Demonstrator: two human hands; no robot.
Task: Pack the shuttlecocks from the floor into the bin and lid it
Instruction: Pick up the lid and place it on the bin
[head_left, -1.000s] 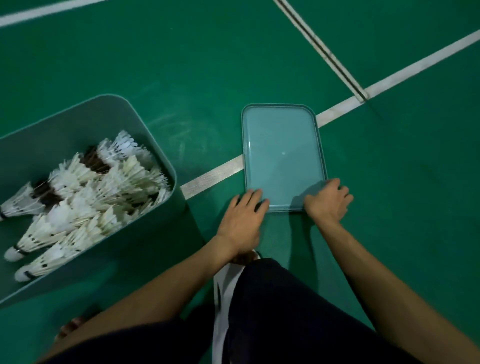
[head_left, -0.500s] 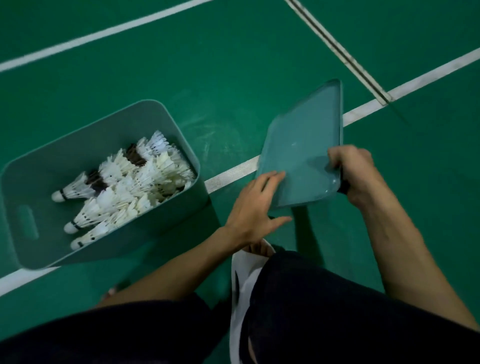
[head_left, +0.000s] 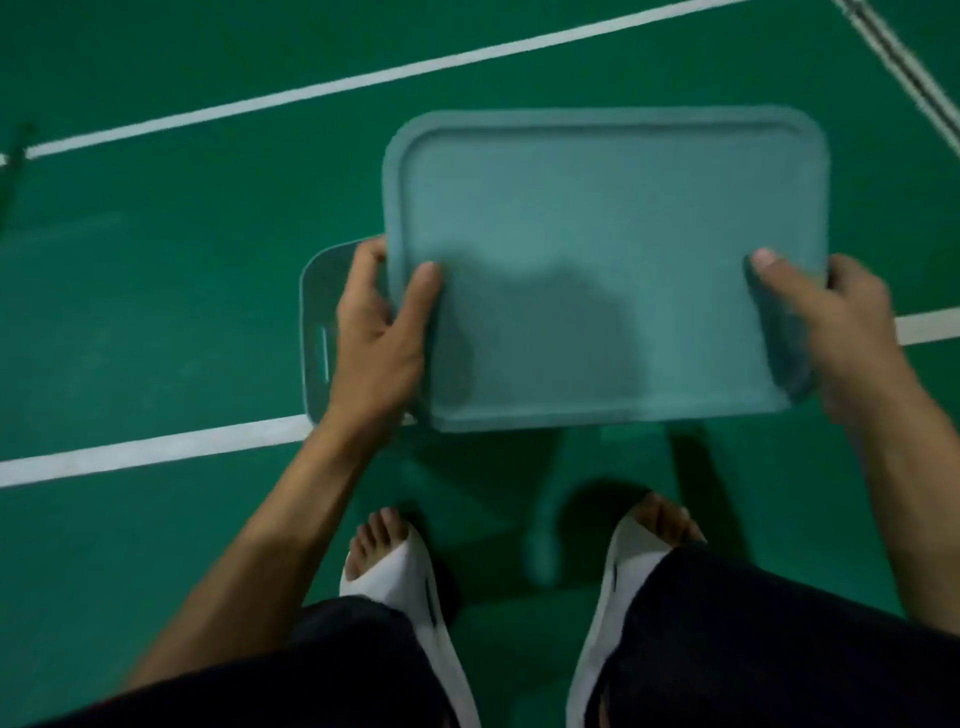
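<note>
The left hand (head_left: 374, 322) grips one short edge of a flat teal plastic lid with rounded corners (head_left: 597, 249), its thumb laid on top and its fingers curled round the rim. The right hand (head_left: 836, 332) grips the opposite short edge the same way, thumb on top, with the rest of its fingers hidden behind the rim. Taking the lid at both ends keeps it close to level and lets the person steer it squarely, which I judge is the point of the two-handed hold.

Just beyond the left hand's knuckles, one end of the grey-green plastic bin (head_left: 318, 312) shows from under the lid, with a handle slot in its end wall. The lid is held above the bin and hides nearly all of it. It looks offset toward the right hand, so the two outlines do not yet match, and whether lid and bin touch cannot be told. The shuttlecocks are not in view, and none lies on the visible floor.

Below the hands, the person's feet in white open-toed slides (head_left: 400, 577) stand on the green court floor (head_left: 156, 291), crossed by white lines (head_left: 156, 449). Lidding appears to be the step in hand.
</note>
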